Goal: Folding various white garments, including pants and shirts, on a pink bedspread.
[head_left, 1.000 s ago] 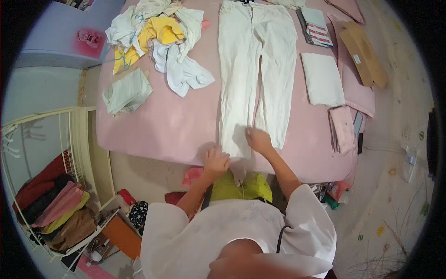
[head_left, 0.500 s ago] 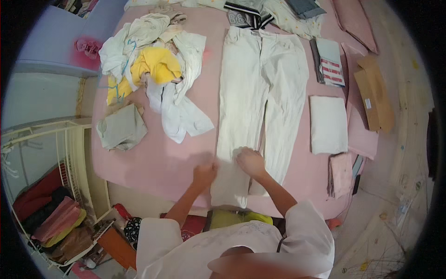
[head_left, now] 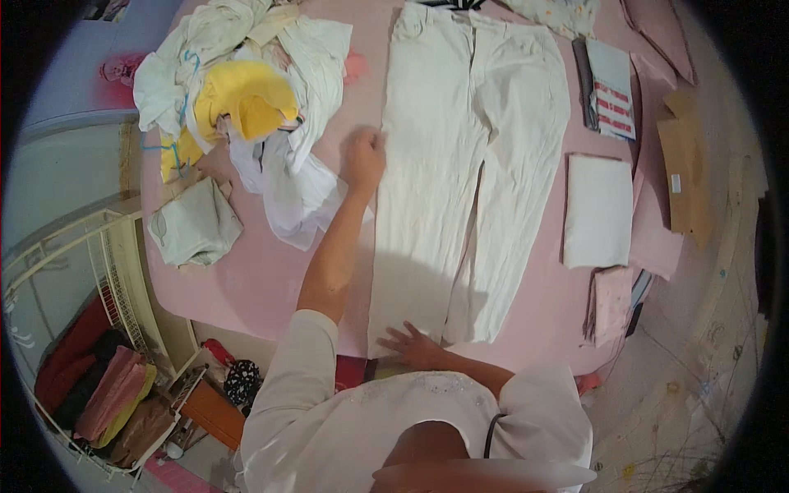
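One pair of white trousers (head_left: 468, 164) is laid flat and lengthwise on the pink bed (head_left: 271, 271), waistband at the far end and both leg hems towards the person. The left hand (head_left: 364, 156) is placed at the outer edge of the left trouser leg, about halfway along; its fingers (head_left: 374, 141) are curled in loosely, and whether the cloth edge is pinched between them cannot be told. The right hand (head_left: 419, 347) is pressed flat on the hem of the same leg at the near edge of the bed, its fingers (head_left: 398, 337) spread wide and nothing gripped. Just left of the left hand, one loose heap of clothes (head_left: 246, 107) is seen, white pieces with one yellow garment among them, and one folded pale green piece (head_left: 193, 226) lies apart from it. To the right of the trousers, one folded white cloth (head_left: 597, 209) is seen, with one folded pink piece (head_left: 612, 304) nearer the bed's corner.
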Action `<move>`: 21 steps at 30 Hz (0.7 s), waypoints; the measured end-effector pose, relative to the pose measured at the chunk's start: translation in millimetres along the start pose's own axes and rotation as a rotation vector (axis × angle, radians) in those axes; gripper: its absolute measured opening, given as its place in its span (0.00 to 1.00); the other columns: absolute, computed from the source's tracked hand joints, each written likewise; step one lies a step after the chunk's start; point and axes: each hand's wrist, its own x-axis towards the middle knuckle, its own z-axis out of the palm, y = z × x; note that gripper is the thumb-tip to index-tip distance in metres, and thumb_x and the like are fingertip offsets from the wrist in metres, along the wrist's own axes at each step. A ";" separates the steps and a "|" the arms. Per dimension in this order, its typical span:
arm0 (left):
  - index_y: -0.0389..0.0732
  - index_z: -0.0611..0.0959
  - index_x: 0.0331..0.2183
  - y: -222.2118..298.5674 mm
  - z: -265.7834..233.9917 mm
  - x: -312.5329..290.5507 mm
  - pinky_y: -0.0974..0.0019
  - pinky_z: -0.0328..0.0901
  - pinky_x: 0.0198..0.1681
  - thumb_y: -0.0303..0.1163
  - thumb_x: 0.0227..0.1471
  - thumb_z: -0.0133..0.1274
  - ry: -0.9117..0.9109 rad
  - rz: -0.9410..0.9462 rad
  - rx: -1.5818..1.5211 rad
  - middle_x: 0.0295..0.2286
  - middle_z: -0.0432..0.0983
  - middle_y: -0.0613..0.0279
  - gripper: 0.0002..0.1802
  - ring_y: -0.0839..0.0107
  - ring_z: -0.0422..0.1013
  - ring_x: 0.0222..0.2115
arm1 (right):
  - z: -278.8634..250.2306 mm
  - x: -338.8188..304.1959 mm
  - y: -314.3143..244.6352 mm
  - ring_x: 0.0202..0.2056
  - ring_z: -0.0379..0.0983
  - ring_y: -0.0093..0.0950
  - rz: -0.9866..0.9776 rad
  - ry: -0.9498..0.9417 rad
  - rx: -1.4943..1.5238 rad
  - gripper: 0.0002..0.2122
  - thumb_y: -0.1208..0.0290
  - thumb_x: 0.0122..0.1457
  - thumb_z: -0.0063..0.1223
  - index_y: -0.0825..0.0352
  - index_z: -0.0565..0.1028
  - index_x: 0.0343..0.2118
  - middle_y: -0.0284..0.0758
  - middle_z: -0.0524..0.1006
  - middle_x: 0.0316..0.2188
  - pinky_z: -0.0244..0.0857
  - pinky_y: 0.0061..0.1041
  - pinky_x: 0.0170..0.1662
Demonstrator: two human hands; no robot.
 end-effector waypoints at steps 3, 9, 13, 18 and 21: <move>0.37 0.79 0.41 28.3 -18.9 -33.0 0.49 0.63 0.47 0.34 0.52 0.55 0.080 0.285 0.140 0.42 0.74 0.49 0.15 0.51 0.70 0.44 | -7.4 15.8 29.1 0.57 0.66 0.39 0.393 -0.295 0.394 0.20 0.55 0.63 0.43 0.55 0.72 0.55 0.37 0.71 0.55 0.58 0.39 0.60; 0.43 0.72 0.57 -6.5 -21.9 -183.6 0.42 0.46 0.64 0.42 0.55 0.51 -0.371 0.671 0.323 0.61 0.58 0.57 0.29 0.52 0.50 0.64 | -135.5 41.5 164.0 0.66 0.46 0.50 0.620 0.769 -0.388 0.33 0.47 0.59 0.49 0.60 0.60 0.64 0.48 0.51 0.66 0.43 0.52 0.64; 0.47 0.68 0.60 -35.7 -76.2 -300.2 0.40 0.42 0.64 0.49 0.56 0.48 -0.665 0.663 0.367 0.61 0.59 0.58 0.33 0.54 0.50 0.64 | -37.8 7.9 91.9 0.68 0.36 0.54 0.709 0.371 -0.346 0.40 0.38 0.56 0.47 0.56 0.53 0.67 0.49 0.43 0.69 0.33 0.57 0.66; 0.52 0.71 0.58 -82.0 -142.7 -425.4 0.37 0.41 0.64 0.52 0.55 0.48 -0.947 0.830 0.420 0.57 0.65 0.60 0.31 0.56 0.52 0.63 | 36.7 -71.2 -26.6 0.67 0.38 0.55 0.523 -0.039 -0.224 0.39 0.41 0.54 0.52 0.57 0.58 0.65 0.50 0.46 0.68 0.35 0.57 0.65; 0.50 0.73 0.55 -122.0 -160.5 -473.1 0.35 0.44 0.61 0.52 0.55 0.48 -1.330 0.639 0.522 0.49 0.72 0.59 0.29 0.54 0.58 0.60 | 55.5 -76.1 -40.8 0.63 0.52 0.54 0.635 -0.397 0.147 0.37 0.44 0.52 0.57 0.59 0.63 0.62 0.50 0.56 0.63 0.50 0.54 0.62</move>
